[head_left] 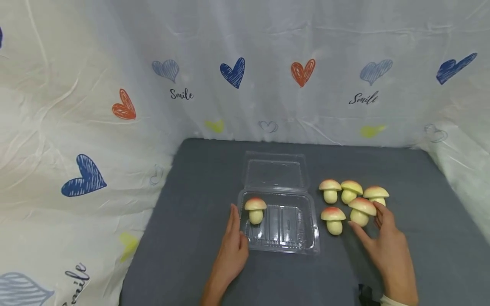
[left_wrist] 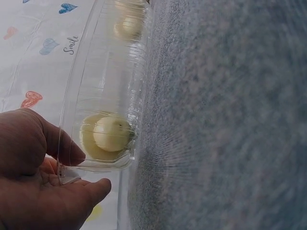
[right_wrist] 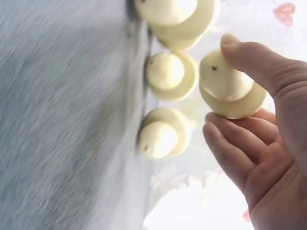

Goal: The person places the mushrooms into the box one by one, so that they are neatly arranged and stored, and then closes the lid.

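My right fingers (head_left: 386, 216) pinch mushroom (head_left: 362, 207) toward right edge of surface (head_left: 183, 229); left fingers (head_left: 232, 219) straight beside tray (head_left: 277, 221). Apparent pick-up, needing leftward carry.

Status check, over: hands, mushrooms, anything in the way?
Left hand at clear container's near-left corner. Right hand pinches a mushroom. One mushroom inside container; another mushroom stands between held one and container.

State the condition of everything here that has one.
Tray: open
Lid: folded back
Tray mushroom: standing cap up
Held mushroom: cap up, off the table
Other four mushrooms: standing cap up
Left hand: fingers straight, at the tray's left edge
Right hand: pinching a mushroom
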